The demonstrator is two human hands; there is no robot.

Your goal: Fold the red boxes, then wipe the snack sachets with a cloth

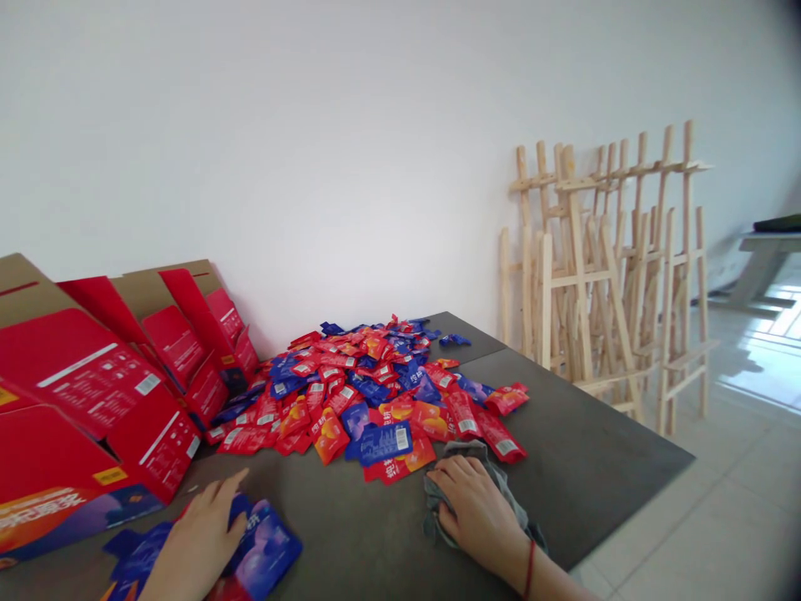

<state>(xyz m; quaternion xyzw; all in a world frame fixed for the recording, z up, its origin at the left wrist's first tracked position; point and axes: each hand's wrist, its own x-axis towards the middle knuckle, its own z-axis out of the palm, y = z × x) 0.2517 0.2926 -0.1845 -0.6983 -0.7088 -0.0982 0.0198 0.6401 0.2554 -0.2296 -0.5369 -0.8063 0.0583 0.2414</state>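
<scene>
My right hand [476,505] presses a crumpled grey-green cloth [499,476] onto the dark tabletop, its fingers bent over the fabric. A red string circles that wrist. At the lower left, my left hand [204,526] lies over a few blue and red pouches [270,547], with thumb and fingers apart. The pouches under it are partly covered by the hand. Beyond both hands spreads a large heap of red and blue pouches [338,396] with fruit pictures. Its nearest pouches lie just past the cloth.
Open red cardboard boxes [75,376] stand along the table's left side, flaps raised. The dark table [581,434] meets a white wall behind, and its right edge drops to a tiled floor [701,517]. Several wooden easels [585,284] lean together beyond that edge.
</scene>
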